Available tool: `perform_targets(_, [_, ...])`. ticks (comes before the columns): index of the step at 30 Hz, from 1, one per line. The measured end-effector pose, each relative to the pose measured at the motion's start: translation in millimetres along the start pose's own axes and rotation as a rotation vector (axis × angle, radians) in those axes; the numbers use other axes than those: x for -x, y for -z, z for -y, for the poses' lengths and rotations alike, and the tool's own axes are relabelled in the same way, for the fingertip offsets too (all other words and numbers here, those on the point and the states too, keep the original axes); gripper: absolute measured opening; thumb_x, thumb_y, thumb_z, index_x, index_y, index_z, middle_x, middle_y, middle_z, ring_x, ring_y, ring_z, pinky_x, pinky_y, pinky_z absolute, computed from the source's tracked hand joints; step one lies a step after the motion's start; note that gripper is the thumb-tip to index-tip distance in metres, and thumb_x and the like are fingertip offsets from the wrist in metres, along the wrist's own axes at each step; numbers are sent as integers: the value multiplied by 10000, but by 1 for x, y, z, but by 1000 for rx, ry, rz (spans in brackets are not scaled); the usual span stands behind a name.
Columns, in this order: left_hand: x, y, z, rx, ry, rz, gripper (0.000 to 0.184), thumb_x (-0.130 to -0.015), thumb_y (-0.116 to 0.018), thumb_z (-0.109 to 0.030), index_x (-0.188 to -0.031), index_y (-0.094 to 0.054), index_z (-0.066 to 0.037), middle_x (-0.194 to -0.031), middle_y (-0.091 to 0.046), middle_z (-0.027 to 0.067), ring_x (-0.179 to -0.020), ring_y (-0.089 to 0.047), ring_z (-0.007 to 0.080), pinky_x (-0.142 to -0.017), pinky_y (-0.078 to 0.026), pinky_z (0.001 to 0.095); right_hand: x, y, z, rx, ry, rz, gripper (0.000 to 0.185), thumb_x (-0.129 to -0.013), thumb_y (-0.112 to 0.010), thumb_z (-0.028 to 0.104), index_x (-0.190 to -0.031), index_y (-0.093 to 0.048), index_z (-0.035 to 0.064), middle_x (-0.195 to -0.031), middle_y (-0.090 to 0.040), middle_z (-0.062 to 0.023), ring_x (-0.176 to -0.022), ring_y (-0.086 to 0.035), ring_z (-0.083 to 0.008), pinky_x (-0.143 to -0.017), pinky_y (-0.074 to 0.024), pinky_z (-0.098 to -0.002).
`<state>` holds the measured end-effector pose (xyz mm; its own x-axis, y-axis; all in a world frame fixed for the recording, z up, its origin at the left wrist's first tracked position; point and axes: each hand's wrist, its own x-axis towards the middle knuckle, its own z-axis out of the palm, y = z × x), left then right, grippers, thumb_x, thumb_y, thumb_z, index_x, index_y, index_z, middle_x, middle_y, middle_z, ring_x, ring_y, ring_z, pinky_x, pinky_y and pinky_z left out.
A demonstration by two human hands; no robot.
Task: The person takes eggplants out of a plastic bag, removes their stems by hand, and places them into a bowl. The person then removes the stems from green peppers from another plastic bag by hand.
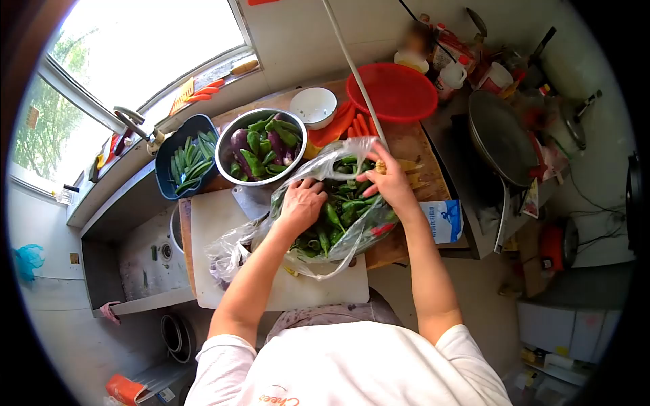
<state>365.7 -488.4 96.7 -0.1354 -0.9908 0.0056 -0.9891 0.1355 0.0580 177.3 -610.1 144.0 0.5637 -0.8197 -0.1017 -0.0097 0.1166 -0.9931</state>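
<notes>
A clear plastic bag full of green peppers lies open on the white cutting board. My left hand is at the bag's left side, its fingers bent down among the peppers. Their tips are hidden, so what they grip cannot be made out. My right hand is at the bag's upper right edge, thumb and fingers apart against the film. A small yellowish thing shows at its fingers. Behind the bag, a steel bowl holds purple eggplants and green peppers.
A blue basin of cut green vegetables stands beside the sink. Further back are a white bowl, carrots and a red lid-like disc. On the right are a blue-white packet and a wok.
</notes>
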Motion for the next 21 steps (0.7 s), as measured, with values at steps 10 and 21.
perform_targets(10, [-21, 2, -6, -111, 23, 138, 222, -794, -560, -177, -986, -666, -149, -1030, -617, 34, -1093, -515, 236, -899, -372, 400, 53, -5, 9, 896, 10, 294, 373, -770, -550, 75, -1128, -650, 115, -993, -657, -193, -943, -619, -368, -851, -477, -446])
perform_targets(21, [-10, 52, 28, 386, -49, -232, 323, -678, -610, -6, -988, -584, -94, -914, -641, 119, -947, -600, 303, -817, -455, 411, 64, 1, 5, 764, -10, 168, 307, -769, -603, 95, -1066, -679, 84, -950, -657, -218, -940, -626, -363, -847, -490, -411])
